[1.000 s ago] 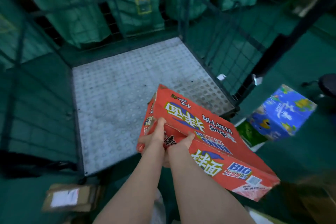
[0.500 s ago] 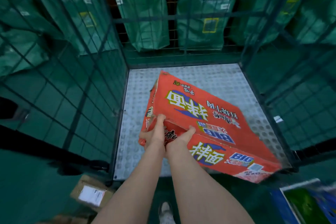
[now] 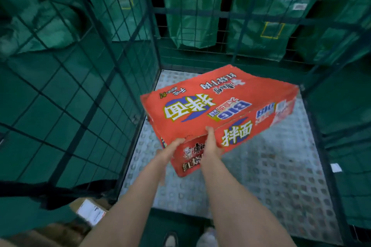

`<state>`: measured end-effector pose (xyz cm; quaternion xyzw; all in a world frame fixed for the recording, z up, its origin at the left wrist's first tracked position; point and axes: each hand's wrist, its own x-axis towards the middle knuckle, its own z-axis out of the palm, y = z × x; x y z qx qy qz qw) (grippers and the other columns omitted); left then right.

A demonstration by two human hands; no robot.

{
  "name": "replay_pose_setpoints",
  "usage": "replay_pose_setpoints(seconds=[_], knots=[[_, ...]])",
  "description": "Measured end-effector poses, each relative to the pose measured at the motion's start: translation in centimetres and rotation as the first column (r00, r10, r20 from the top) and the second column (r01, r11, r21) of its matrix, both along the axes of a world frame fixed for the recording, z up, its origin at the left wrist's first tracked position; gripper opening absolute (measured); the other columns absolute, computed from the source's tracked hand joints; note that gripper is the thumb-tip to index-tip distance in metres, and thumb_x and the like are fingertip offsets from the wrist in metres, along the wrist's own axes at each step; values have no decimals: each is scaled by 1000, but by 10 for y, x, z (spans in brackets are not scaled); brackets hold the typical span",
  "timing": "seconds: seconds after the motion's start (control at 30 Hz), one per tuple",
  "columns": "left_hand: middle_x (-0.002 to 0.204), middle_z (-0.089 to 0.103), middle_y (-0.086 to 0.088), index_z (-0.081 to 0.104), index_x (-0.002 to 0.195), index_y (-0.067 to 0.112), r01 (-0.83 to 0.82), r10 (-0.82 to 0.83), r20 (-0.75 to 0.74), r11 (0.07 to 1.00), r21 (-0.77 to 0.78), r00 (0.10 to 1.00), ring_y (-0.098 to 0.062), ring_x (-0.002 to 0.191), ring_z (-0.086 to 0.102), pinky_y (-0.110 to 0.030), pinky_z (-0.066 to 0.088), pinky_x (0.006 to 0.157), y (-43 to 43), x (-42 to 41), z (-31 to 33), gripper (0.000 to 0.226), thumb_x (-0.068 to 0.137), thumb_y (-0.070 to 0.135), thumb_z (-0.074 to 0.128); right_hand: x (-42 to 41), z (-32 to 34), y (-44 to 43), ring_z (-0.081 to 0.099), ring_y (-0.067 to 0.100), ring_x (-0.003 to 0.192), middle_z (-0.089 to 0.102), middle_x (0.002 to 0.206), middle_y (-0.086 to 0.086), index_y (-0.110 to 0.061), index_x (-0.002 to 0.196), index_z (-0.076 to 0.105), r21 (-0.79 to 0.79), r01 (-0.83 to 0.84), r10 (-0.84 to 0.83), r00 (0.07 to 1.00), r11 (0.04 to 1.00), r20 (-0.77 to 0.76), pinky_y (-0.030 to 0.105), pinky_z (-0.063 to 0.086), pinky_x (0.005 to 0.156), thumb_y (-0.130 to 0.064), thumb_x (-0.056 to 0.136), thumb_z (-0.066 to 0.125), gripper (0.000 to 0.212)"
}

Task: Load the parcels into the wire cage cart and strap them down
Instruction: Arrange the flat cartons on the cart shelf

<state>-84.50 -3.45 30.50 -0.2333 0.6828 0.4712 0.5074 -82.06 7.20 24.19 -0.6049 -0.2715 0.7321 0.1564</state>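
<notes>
A large red noodle carton (image 3: 218, 106) hangs tilted inside the wire cage cart (image 3: 104, 78), above its studded metal floor (image 3: 281, 166). My left hand (image 3: 170, 151) grips the carton's near left corner from below. My right hand (image 3: 210, 140) grips the near edge, thumb on top. The carton's far end points to the cart's back right and sits higher than the near end. Nothing lies on the cart floor.
Green mesh walls close the cart on the left, back and right. Green sacks (image 3: 192, 10) hang behind it. A small brown parcel with a white label (image 3: 90, 211) lies on the green floor at the lower left, outside the cart. My shoes (image 3: 186, 239) show at the bottom edge.
Both hands have carried the red carton forward into the cart and swung its far end to the back right. The view has moved closer over the cart floor.
</notes>
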Motion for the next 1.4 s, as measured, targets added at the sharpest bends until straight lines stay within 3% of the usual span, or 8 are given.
replay_pose_setpoints(seconds=[0.33,0.5,0.73,0.93,1.03,1.2,1.3,1.4], knots=[[148,29,-17,27,146,9,-276,270,93,958,70,958,-35,134,32,-58,21,108,67,-75,-95,71,93,55,34,-85,-74,115,62,25,103,65,112,7,-13,114,61,178,-380,350,920,908,175,44,46,97,-47,58,80,69],[64,62,-14,66,110,3,-338,328,83,915,221,941,-22,53,57,-29,42,57,74,-144,-142,79,60,65,67,-137,-124,160,62,24,104,66,111,2,-22,114,47,285,-521,489,854,805,180,44,46,98,-64,34,73,94],[132,49,-13,43,126,19,-410,410,33,900,147,912,-22,74,50,-29,34,57,111,-211,-211,39,97,44,35,-205,-186,198,60,22,105,63,116,-1,-22,119,44,342,-564,551,822,752,145,40,45,98,-56,45,77,88],[136,49,-14,43,134,10,-418,420,25,892,175,907,-31,116,52,-41,36,102,144,-233,-279,47,97,39,37,-226,-249,233,65,21,100,68,108,-5,-26,116,55,322,-563,561,821,761,108,40,49,95,-57,37,81,90],[122,60,-14,49,128,14,-452,459,-15,878,156,888,-25,65,54,-28,36,61,140,-244,-309,44,95,42,41,-232,-284,229,67,22,97,71,105,-3,-28,117,59,278,-550,558,828,788,58,43,50,95,-53,41,86,84],[60,65,-8,55,111,10,-379,392,-75,914,146,917,-19,41,56,-19,41,36,123,-267,-334,33,95,35,40,-249,-303,226,65,21,101,68,111,1,-22,123,54,289,-470,495,869,834,-14,41,50,96,-44,67,77,65],[76,57,-10,50,126,11,-333,340,-37,935,123,940,-22,63,55,-26,42,54,128,-275,-341,47,93,42,41,-263,-322,230,51,24,123,54,135,1,-33,138,39,387,-538,531,836,749,137,47,39,106,-70,54,63,95],[89,56,-10,44,134,17,-336,340,-16,935,116,940,-22,76,52,-29,38,67,143,-279,-344,48,95,44,39,-263,-329,226,46,23,125,49,138,0,-30,137,43,389,-678,658,724,623,208,44,34,109,-51,81,57,62]])
